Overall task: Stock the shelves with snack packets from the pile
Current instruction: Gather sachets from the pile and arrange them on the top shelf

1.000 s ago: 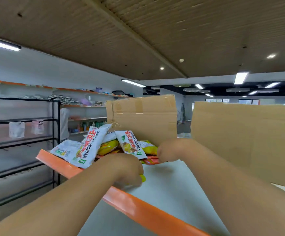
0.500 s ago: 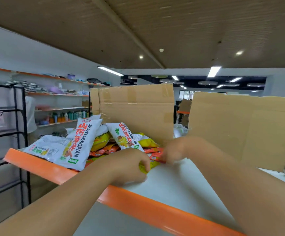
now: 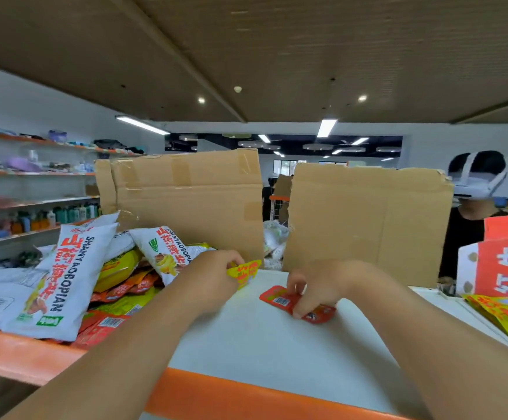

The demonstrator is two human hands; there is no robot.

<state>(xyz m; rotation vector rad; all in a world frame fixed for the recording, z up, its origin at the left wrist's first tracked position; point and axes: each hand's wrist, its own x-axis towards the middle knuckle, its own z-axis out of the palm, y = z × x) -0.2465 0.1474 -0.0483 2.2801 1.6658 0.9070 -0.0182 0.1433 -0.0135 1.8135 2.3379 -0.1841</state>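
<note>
- While you reach over the white shelf (image 3: 271, 353) with its orange front edge, a brown ceiling spans overhead and wall shelves (image 3: 34, 201) of bottles and goods line the room on your left.
- Two cardboard pieces stand upright along the back of the shelf: the left cardboard sheet (image 3: 186, 201) and the right cardboard sheet (image 3: 365, 219), with a gap between them.
- The pile of snack packets (image 3: 119, 283) lies on the shelf's left part, with large white packets on top of yellow and red ones.
- Another person (image 3: 471, 237) in black stands behind the right cardboard sheet, near a red and white carton (image 3: 501, 262) at the shelf's right end.
- Your left hand (image 3: 213, 280) is curled, thumb and fingers pinching a small yellow packet (image 3: 243, 272) just right of the pile.
- Your right hand (image 3: 316, 283) is curled too, its fingertips gripping a small red packet (image 3: 277, 298) that lies flat on the bare white surface, barcode up, apart from the pile.
</note>
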